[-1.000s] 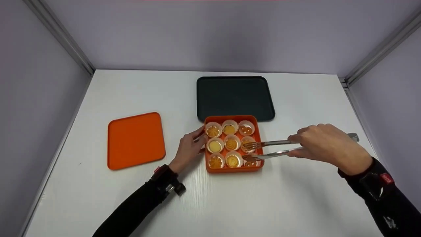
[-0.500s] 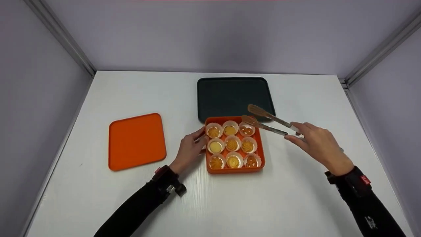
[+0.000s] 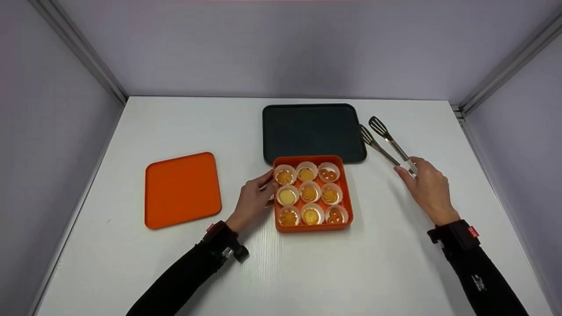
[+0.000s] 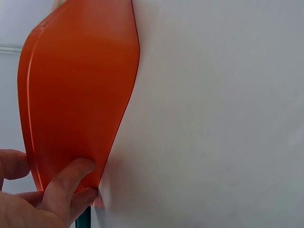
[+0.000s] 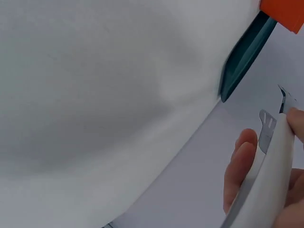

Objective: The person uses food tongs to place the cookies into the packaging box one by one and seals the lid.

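An orange box (image 3: 345, 184) holds several biscuits in pale paper cups (image 3: 309, 192), set in three rows; some biscuits are swirled, some pretzel-shaped. At its left side is my left hand (image 3: 253, 199); in the left wrist view, its fingers (image 4: 64, 187) rest against the box's outer wall (image 4: 78, 95). My right hand (image 3: 426, 188) grips metal tongs (image 3: 397, 149) with slotted heads and pale handles. Spread apart, the tong heads have nothing between them, and they sit beside the right edge of the dark green tray (image 3: 312, 131).
A flat orange lid or tray (image 3: 183, 189) lies left of the box on the white table (image 3: 281, 276). The dark green tray is right behind the box. Grey-white panels (image 3: 281, 48) stand at the back and both sides.
My right hand has drawn the tongs up and right, from the box's right column of biscuits to beside the dark green tray. My left hand has stayed at the box.
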Demonstrator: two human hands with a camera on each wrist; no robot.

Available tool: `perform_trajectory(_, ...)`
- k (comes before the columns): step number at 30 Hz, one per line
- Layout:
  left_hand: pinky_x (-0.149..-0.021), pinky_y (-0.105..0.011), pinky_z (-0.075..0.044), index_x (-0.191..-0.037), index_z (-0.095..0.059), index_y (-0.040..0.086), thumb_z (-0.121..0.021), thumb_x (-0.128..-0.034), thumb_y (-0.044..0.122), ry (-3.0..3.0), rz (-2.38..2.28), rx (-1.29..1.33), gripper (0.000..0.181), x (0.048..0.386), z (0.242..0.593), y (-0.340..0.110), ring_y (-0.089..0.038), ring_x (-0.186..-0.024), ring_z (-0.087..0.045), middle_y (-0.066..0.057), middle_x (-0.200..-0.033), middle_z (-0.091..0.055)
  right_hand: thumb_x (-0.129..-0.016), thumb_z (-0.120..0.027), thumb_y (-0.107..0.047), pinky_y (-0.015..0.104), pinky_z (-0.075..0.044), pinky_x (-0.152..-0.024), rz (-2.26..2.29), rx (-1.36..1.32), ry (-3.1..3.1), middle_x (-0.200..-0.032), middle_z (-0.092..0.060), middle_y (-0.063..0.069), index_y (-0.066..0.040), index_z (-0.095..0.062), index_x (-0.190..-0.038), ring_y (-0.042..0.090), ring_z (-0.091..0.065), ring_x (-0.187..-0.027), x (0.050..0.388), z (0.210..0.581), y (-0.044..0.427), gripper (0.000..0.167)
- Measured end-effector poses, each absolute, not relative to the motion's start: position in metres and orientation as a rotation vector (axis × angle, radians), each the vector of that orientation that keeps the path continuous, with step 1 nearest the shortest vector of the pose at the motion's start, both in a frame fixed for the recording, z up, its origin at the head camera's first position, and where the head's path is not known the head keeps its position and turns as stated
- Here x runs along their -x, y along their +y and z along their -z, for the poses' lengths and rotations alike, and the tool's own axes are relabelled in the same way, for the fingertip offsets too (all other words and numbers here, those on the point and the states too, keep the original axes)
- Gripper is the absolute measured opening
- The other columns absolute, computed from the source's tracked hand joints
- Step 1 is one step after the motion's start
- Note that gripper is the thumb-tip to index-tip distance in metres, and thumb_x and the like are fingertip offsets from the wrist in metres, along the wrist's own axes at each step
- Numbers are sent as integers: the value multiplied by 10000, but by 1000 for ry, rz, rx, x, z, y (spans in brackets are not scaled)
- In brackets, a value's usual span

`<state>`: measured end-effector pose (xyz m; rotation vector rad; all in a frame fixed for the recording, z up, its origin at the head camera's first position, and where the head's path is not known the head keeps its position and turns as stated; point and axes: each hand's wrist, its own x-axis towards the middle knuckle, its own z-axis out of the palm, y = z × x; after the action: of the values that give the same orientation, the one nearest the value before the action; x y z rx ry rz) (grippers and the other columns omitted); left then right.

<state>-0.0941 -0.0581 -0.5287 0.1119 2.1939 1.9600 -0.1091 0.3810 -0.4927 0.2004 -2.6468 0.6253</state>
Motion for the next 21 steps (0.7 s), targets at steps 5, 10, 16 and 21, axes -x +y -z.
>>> perform_trajectory(5, -824, -344, -631, -1561, -459, 83, -586, -1048, 179, 2191, -1952, -102, 537, 95, 529, -59, -253, -1244, -643, -139, -1513, -544, -1012, -689, -343, 673, -538, -682, -636, -82, -2708, -1144, -660, 380, 170, -598, -1297, 536, -674, -910, 119, 500, 388, 593)
perform_trajectory(10, -828, -349, -631, -1561, -455, 66, -578, -1054, 178, 2196, -1949, -111, 534, 94, 529, -60, -263, -1264, -628, -151, -1522, -532, -1018, -677, -361, 668, -532, -664, -620, -33, -2763, -1118, -660, 377, 170, -592, -1300, 537, -670, -900, 128, 509, 393, 607)
perform_trajectory(16, -841, -362, -628, -1561, -449, 42, -580, -1047, 159, 2187, -1954, -111, 543, 94, 528, -58, -285, -1296, -604, -163, -1519, -533, -1018, -673, -377, 713, -503, -686, -578, 2, -2806, -1126, -628, 377, 151, -600, -1300, 589, -635, -935, 134, 518, 400, 602)
perform_trajectory(21, -841, -371, -629, -1559, -454, 42, -592, -1048, 158, 2189, -1954, -100, 542, 95, 529, -58, -303, -1309, -592, -172, -1516, -535, -1032, -643, -395, 720, -495, -674, -573, 4, -2833, -1139, -592, 390, 153, -587, -1314, 614, -620, -898, 137, 519, 404, 619)
